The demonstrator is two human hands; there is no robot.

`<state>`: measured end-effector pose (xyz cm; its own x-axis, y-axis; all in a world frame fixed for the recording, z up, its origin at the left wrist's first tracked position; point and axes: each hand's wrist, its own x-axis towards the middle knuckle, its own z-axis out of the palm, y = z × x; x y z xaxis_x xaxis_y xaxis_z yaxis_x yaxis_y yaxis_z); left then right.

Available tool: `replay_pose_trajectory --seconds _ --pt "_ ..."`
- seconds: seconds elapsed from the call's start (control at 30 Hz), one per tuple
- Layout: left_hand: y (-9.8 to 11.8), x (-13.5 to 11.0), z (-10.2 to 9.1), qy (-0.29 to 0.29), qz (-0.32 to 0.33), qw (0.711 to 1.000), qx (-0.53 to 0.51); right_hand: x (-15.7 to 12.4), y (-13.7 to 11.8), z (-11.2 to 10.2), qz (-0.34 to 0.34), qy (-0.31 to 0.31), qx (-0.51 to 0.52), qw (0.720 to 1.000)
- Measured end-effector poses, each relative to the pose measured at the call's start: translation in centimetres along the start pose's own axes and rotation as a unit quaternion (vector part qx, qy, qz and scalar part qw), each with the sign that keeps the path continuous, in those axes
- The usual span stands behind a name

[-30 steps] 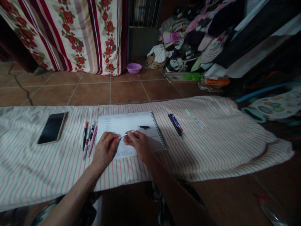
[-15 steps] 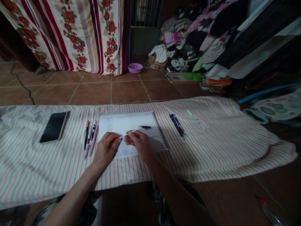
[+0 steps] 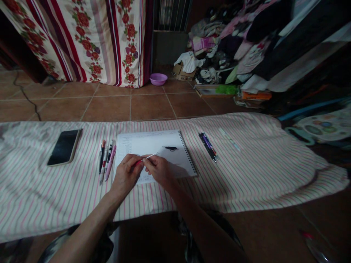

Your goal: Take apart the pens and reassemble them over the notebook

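My left hand [image 3: 126, 171] is closed around a small pinkish-red pen part [image 3: 139, 162], mostly covered by the fingers. Against it, my right hand [image 3: 160, 169] pinches a thin white stick that looks like a pen refill [image 3: 153, 155], its far end pointing up to the right. Both hands meet over the lower part of an open spiral notebook [image 3: 156, 138]. A black pen piece with a clip [image 3: 170, 148] lies on the page just beyond my right hand.
Several pens [image 3: 110, 162] lie left of the notebook, beside a phone [image 3: 63, 147]. To the right are more pens [image 3: 207, 146] and a pale slim stick [image 3: 229, 139]. Striped cloth [image 3: 260, 164] covers the surface. A purple basin [image 3: 158, 79] sits on the tiled floor behind.
My right hand has moved slightly left and down along the refill, closing up to my left hand. More of the refill now sticks out beyond the right fingers.
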<state>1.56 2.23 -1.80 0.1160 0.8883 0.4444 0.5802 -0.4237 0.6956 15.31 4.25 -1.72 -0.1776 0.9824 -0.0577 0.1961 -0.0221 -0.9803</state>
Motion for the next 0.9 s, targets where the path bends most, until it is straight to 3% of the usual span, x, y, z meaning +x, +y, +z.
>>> replay_pose_trajectory --seconds 0.17,0.37,0.5,0.9 --pt "0.0 -0.2 0.3 0.007 -0.016 1.0 -0.015 0.1 0.0 -0.1 -0.009 -0.016 -0.052 0.999" --pt "0.5 0.2 -0.4 0.033 -0.061 0.998 0.01 -0.1 -0.1 0.2 0.041 -0.039 0.139 0.989" --pt "0.4 0.5 -0.7 0.046 -0.071 0.996 0.024 -0.3 0.0 0.3 0.074 0.008 0.176 0.982" --pt "0.3 0.2 -0.2 0.011 -0.047 0.997 0.053 0.4 0.6 -0.7 0.014 0.114 0.157 0.981"
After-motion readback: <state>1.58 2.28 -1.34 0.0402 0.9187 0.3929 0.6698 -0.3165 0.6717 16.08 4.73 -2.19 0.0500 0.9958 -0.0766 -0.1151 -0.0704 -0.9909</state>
